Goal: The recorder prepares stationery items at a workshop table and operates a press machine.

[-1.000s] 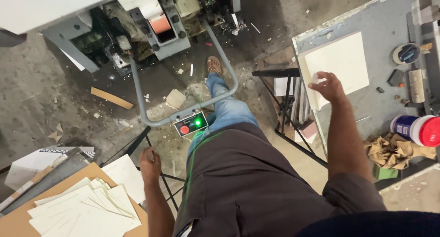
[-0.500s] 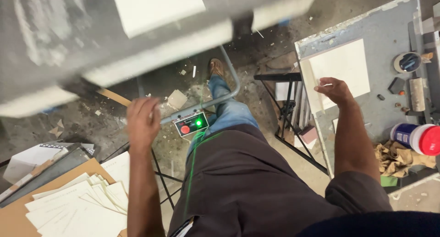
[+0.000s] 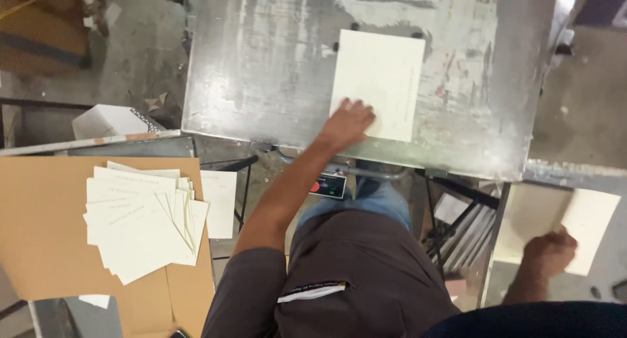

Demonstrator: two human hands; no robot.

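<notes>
Cards are seen in three places. One cream card [image 3: 382, 83] is laid flat on the worn metal plate [image 3: 261, 70], close to the plate's near edge and a little right of its middle. The left hand [image 3: 348, 122] is pressed on the card's near left corner, with the fingers [image 3: 341, 107] spread a little and laid flat, not clamped on it. Much bare metal is left open to the left of the card and some to its right. The right hand [image 3: 547, 253] is seen low on the right, blurred, at the edge of a second cream card [image 3: 588, 224] on a side bench [image 3: 516, 220]; whether its fingers are closed on that card cannot be told. A fanned pile of cream cards [image 3: 140, 224] is spread on a brown cardboard sheet [image 3: 46, 227] at the left, with its right edge at the sheet's edge. A small box with a red and a green light [image 3: 328, 185] is seen under the plate's near edge, above the person's knees.
</notes>
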